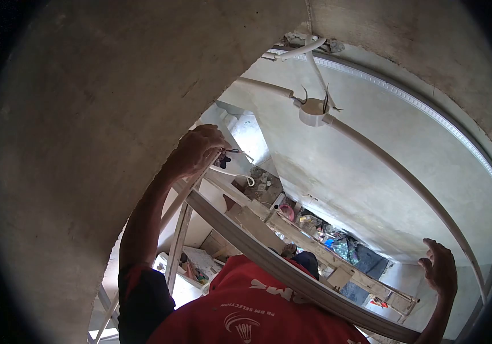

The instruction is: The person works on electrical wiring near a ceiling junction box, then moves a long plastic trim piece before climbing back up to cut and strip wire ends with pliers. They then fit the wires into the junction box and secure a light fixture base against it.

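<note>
My left hand (pixel 200 148) is raised beside the edge of the concrete surface. Its fingers are curled around the upper end of a pale pipe (pixel 214 156); thin dark wires (pixel 232 151) stick out by the fingertips. My right hand (pixel 439 268) is lifted at the lower right with fingers bent and apart, nothing in it. A long grey metal profile (pixel 240 236) crosses in front of my red shirt (pixel 246 307), running from below my left hand toward my right forearm. Overhead, a round white junction box (pixel 313 112) joins white conduits (pixel 395 157), with loose wire ends at its rim.
A grey concrete surface (pixel 85 126) fills the left side. A curved metal track with a bright perforated strip (pixel 412 98) runs along the upper right. Far below are wooden planks (pixel 297 236), a pink basin (pixel 286 211), rubble and dark sheeting (pixel 366 258).
</note>
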### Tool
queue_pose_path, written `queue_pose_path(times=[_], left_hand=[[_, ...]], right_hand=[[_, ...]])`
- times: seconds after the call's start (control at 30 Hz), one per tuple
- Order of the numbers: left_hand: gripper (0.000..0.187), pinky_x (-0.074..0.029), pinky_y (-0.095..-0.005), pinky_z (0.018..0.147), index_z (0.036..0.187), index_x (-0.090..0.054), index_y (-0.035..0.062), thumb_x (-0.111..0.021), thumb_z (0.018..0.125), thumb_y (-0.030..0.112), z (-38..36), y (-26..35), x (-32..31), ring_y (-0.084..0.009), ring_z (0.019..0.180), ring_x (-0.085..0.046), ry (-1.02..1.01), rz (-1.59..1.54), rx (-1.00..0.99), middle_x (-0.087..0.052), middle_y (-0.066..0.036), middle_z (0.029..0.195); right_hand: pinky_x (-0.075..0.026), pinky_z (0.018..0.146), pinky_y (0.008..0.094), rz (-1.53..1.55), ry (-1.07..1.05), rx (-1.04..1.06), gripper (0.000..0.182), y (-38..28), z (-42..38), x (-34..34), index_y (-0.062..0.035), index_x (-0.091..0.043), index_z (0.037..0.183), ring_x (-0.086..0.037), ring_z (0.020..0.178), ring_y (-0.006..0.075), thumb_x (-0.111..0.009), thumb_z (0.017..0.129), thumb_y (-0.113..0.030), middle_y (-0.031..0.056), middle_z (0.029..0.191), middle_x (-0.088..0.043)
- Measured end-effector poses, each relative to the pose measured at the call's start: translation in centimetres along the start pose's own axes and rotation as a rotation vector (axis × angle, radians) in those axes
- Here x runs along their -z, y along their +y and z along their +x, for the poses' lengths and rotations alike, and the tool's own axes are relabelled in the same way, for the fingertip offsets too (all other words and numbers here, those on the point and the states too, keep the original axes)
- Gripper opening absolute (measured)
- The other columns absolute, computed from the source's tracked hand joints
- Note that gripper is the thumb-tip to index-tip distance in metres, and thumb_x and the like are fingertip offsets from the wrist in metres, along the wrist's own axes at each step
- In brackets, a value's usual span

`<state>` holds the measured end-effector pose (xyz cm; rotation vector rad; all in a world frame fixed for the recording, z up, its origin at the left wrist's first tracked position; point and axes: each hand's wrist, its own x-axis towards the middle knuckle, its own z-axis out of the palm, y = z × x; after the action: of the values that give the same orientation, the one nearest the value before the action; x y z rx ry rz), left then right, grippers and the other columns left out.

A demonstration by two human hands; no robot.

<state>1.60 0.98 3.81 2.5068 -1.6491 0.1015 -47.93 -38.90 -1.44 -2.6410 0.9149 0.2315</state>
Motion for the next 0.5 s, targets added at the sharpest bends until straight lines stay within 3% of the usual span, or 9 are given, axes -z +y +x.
queue_pose_path(times=[0.03, 0.1, 0.23, 0.3, 0.5], left_hand=[[0.013, -0.050, -0.0435, 0.101, 0.102, -0.075, 0.0078, -0.068, 0.091, 0.008, 0.0, -0.3, -0.2, -0.0299, 0.112, -0.064, 0.002, 0.000, 0.004, -0.072, -0.009, 0.105], [0.027, -0.051, -0.0444, 0.102, 0.105, -0.075, 0.0080, -0.071, 0.082, -0.005, 0.1, -1.2, -0.9, -0.0313, 0.110, -0.064, -0.003, -0.094, 0.036, -0.070, -0.012, 0.106], [0.027, -0.052, -0.0432, 0.099, 0.105, -0.074, 0.0075, -0.070, 0.082, -0.006, 0.0, -1.5, -1.6, -0.0311, 0.110, -0.063, 0.024, -0.101, 0.009, -0.069, -0.011, 0.105], [0.014, -0.053, -0.0428, 0.096, 0.099, -0.075, 0.0075, -0.068, 0.088, 0.004, 0.0, -1.2, -1.5, -0.0307, 0.110, -0.063, 0.062, -0.083, 0.021, -0.071, -0.009, 0.102], [0.014, -0.053, -0.0437, 0.096, 0.099, -0.071, 0.0055, -0.067, 0.086, 0.001, 0.1, -1.0, -1.4, -0.0319, 0.112, -0.062, 0.043, -0.040, 0.016, -0.070, -0.010, 0.107]], right_hand=[[-0.048, 0.095, 0.0464, -0.009, -0.003, -0.002, 0.058, 0.1, 0.0, -0.1, -0.0099, -0.057, 0.135, -0.064, 0.104, 0.0320, -0.078, 0.080, -0.006, 0.0152, 0.111, -0.067], [-0.048, 0.095, 0.0462, -0.002, -0.006, -0.009, 0.058, 0.1, 0.0, 0.0, -0.0101, -0.057, 0.135, -0.064, 0.104, 0.0320, -0.078, 0.081, -0.007, 0.0149, 0.111, -0.067], [-0.048, 0.095, 0.0458, -0.008, 0.002, -0.018, 0.057, -0.1, -0.1, 0.1, -0.0102, -0.057, 0.135, -0.064, 0.103, 0.0318, -0.078, 0.081, -0.007, 0.0148, 0.111, -0.067], [-0.047, 0.095, 0.0458, -0.004, 0.005, -0.020, 0.057, 0.1, -0.1, 0.0, -0.0101, -0.057, 0.135, -0.064, 0.103, 0.0319, -0.077, 0.081, -0.007, 0.0147, 0.111, -0.067], [-0.047, 0.095, 0.0457, 0.017, -0.025, -0.039, 0.057, -0.3, 0.1, 0.4, -0.0101, -0.057, 0.134, -0.064, 0.103, 0.0318, -0.077, 0.081, -0.007, 0.0143, 0.113, -0.067]])
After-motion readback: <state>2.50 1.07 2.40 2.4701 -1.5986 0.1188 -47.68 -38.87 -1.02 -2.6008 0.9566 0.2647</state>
